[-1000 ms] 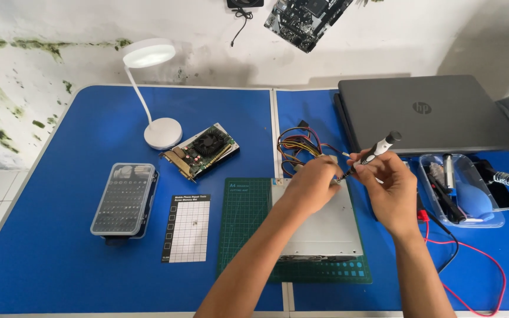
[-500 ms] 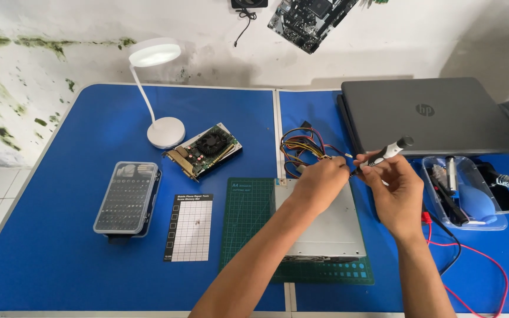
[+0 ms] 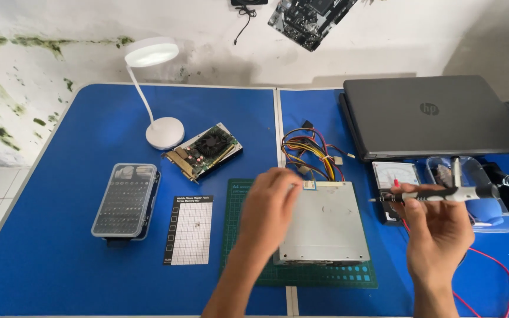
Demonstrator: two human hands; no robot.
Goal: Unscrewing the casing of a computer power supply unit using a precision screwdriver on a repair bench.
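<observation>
We see the right hand [image 3: 437, 232] with its grip clamped on a slim black-and-silver screwdriver [image 3: 443, 194], held level above the blue desk [image 3: 60, 259], tip pointing left. The left hand [image 3: 269, 206], blurred, hovers over the grey metal power supply [image 3: 325, 227] on the green mat [image 3: 237, 235], fingers loosely curled, holding nothing we can make out.

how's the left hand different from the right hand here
The right hand grips a precision screwdriver level by its handle; the left hand holds nothing that shows. The left hand hovers over the grey power supply box on the green cutting mat; the right hand is raised beside the box, near the analog meter. The left hand looks blurred, the right sharp. Both are bare.
</observation>
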